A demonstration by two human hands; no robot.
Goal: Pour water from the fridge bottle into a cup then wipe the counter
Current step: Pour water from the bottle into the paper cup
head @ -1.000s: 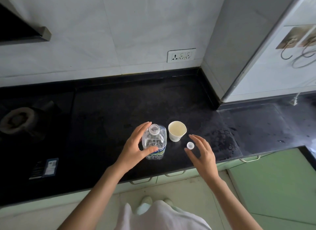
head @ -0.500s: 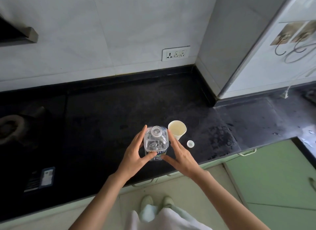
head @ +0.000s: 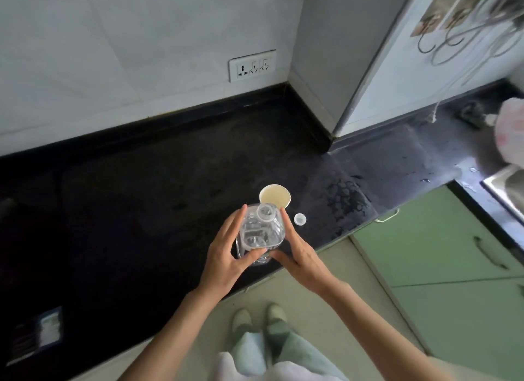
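Head view shows the left hand [head: 226, 256] and right hand [head: 297, 253] clamped on the uncapped water bottle [head: 259, 236], so tilt slowly toward the paper cup [head: 274, 195] just beyond the grip, keeping the mouth over its rim, clear of the cap [head: 300, 219] on the surface [head: 141, 210].

An uncapped clear plastic water bottle [head: 260, 234] stands near the front edge of a black stone counter [head: 147, 199], its open neck tipped toward 12 o'clock. A cream paper cup [head: 275, 196] sits upright just beyond; the white cap [head: 300, 219] lies at 3 o'clock.
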